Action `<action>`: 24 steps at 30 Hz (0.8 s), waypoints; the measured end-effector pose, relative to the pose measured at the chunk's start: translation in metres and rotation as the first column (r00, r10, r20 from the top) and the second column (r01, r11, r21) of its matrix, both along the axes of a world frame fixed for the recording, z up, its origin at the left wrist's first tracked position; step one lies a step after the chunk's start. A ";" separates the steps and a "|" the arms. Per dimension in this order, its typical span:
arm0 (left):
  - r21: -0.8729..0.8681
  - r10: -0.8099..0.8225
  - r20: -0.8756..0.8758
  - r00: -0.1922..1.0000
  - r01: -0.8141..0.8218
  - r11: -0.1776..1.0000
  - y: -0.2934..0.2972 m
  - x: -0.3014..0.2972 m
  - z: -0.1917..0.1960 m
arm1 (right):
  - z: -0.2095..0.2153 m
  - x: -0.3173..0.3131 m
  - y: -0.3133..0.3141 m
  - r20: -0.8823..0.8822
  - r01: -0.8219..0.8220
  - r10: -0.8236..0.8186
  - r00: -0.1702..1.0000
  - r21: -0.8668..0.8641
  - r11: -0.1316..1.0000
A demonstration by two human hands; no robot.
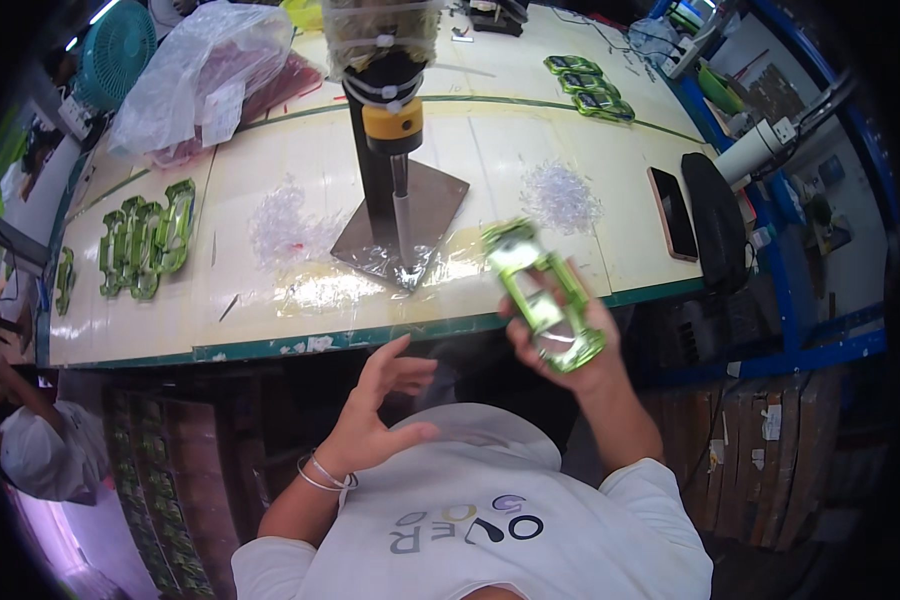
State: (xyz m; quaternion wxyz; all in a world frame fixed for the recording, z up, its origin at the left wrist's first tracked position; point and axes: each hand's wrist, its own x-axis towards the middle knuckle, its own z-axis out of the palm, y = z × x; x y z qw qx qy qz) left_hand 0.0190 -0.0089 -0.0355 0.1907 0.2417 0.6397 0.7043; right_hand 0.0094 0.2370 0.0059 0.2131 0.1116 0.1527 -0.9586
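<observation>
A green plastic frame (543,292) is held in the right hand (570,345) at the near edge of a cream table (270,190).

The right grip is clamped on the frame; the left hand (375,415) is spread open, empty, below the edge. On the table, a press stand (395,170), clear scraps (560,195) and stacked green frames (145,240) are seen.

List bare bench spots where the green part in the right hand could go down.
Bare top lies between the green parts stack and the left clear scrap pile, and along the front edge left of the press base plate. Also between the right scrap pile and the phone. Crowded: under the press and the rear left by the plastic bag.
</observation>
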 end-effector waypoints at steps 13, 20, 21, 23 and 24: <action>-0.121 0.402 -0.018 0.916 -0.401 0.908 -0.044 -0.001 0.002 | 0.001 -0.142 0.180 -0.108 0.262 0.239 0.965 0.394 -0.881; -0.211 0.495 -0.761 0.419 -0.882 0.422 -0.094 -0.063 0.020 | -0.036 -0.170 0.186 -0.564 0.552 0.358 0.744 0.216 -0.806; -0.201 0.406 -0.849 0.339 -0.917 0.346 -0.105 -0.077 0.023 | -0.033 -0.166 0.183 -0.611 0.588 0.357 0.706 0.226 -0.776; -0.192 0.182 -0.958 0.220 -0.968 0.160 -0.129 -0.105 0.026 | -0.025 -0.148 0.156 -0.657 0.677 0.387 0.647 0.261 -0.688; -0.184 0.079 -0.979 0.189 -0.981 0.065 -0.141 -0.116 0.022 | -0.020 -0.135 0.140 -0.665 0.695 0.383 0.641 0.290 -0.658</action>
